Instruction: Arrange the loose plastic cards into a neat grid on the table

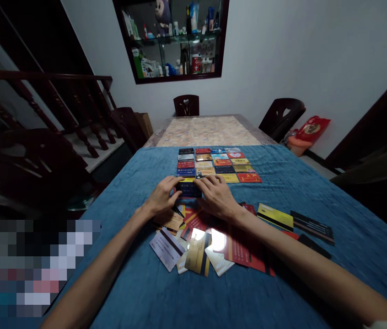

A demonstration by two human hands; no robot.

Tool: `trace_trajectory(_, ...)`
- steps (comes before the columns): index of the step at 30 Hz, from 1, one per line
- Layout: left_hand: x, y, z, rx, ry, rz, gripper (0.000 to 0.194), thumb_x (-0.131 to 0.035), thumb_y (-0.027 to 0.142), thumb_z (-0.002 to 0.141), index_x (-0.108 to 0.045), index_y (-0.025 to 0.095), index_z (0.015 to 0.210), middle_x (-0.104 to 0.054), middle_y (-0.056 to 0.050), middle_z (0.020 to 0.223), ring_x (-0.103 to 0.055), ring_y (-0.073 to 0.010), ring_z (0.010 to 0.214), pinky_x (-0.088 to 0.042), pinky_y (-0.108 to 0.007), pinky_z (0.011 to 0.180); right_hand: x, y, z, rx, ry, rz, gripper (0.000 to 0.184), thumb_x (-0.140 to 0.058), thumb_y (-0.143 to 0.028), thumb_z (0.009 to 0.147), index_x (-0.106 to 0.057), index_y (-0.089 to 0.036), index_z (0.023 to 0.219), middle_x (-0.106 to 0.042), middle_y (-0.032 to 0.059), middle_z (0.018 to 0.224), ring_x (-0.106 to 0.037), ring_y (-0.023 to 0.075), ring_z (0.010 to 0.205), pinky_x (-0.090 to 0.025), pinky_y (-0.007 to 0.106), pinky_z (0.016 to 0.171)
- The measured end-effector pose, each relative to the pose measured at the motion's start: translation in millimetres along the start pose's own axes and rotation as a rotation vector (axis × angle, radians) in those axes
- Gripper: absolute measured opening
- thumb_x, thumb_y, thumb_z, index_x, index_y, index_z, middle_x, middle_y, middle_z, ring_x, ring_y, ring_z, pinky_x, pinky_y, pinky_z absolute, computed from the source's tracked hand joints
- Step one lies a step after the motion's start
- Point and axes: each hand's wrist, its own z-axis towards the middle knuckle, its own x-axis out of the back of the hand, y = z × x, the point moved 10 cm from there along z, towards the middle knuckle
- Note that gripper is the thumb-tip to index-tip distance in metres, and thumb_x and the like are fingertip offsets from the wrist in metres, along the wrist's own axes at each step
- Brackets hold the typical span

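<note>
My left hand (161, 195) and my right hand (217, 194) pinch a dark blue card (189, 189) by its two ends. The card lies low over the cloth, at the near edge of neat rows of colourful cards; yellow and red edges show around it, and whether these belong to other cards beneath, I cannot tell. In the rows are a red card (249, 177), a yellow card (228, 178) and several others. Below my wrists spreads a loose heap with a silver card (167, 249), a gold card (197, 252) and red cards (244, 249), partly hidden by my right forearm.
A blue cloth (118, 256) covers the near part of the table, with a patterned top (210, 131) beyond. A yellow card (276, 216) and a black card (312, 226) lie to the right. Chairs (186, 106) stand around; a stair railing (42, 75) is at left.
</note>
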Motion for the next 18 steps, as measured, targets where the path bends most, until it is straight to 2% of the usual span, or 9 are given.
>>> trace_trajectory(7, 2.5, -8.5, 10.3, -0.012, -0.02, 0.028, 0.054, -0.062, 0.017, 0.083, -0.049, 0.015, 0.135, -0.058, -0.013, 0.125, -0.056, -0.0273, 0.116, -0.048, -0.046, 0.104, -8.1, 23.0, 20.6, -0.054, -0.091, 0.023, 0.049, -0.061, -0.033, 0.087, -0.054, -0.013, 0.131, -0.062, 0.0164, 0.124, -0.047, 0.0311, 0.112, -0.035, 0.041, 0.089)
trace_trajectory(11, 1.3, -20.2, 20.6, -0.002, -0.027, 0.035, 0.054, -0.059, 0.018, 0.083, -0.05, 0.013, 0.135, -0.055, -0.015, 0.126, -0.055, -0.028, 0.118, -0.048, -0.045, 0.105, -15.5, 35.3, 31.7, -0.089, -0.117, 0.041, 0.05, -0.063, -0.036, 0.087, -0.055, -0.016, 0.132, -0.058, 0.0171, 0.128, -0.045, 0.0321, 0.115, -0.038, 0.04, 0.088)
trace_trajectory(18, -11.5, -47.6, 42.3, 0.02, -0.112, 0.057, 0.051, -0.06, 0.021, 0.084, -0.052, 0.014, 0.133, -0.054, -0.015, 0.125, -0.054, -0.0285, 0.117, -0.046, -0.046, 0.105, -39.3, 56.4, 49.7, -0.104, -0.184, 0.061, 0.054, -0.063, -0.04, 0.088, -0.053, -0.015, 0.135, -0.055, 0.0175, 0.132, -0.043, 0.033, 0.118, -0.042, 0.042, 0.09)
